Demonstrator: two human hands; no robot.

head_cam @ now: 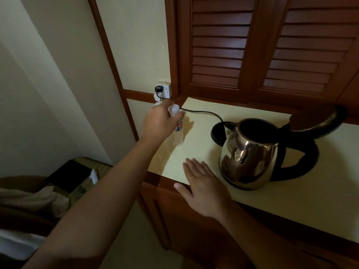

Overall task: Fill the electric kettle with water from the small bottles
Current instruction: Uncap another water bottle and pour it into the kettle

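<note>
Left hand reaches out, fingers wrapped round the small clear bottle upright on the counter. Right hand lies flat, fingers spread, holding nothing, just beside the shiny kettle, lid up.

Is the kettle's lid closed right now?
No, the kettle stands with its lid flipped back and its dark mouth open.

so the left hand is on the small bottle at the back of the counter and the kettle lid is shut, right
Not quite: the head view shows the kettle with its lid flipped open, the inside dark. The rest holds: the left hand grips the small bottle at the back of the counter.
</note>
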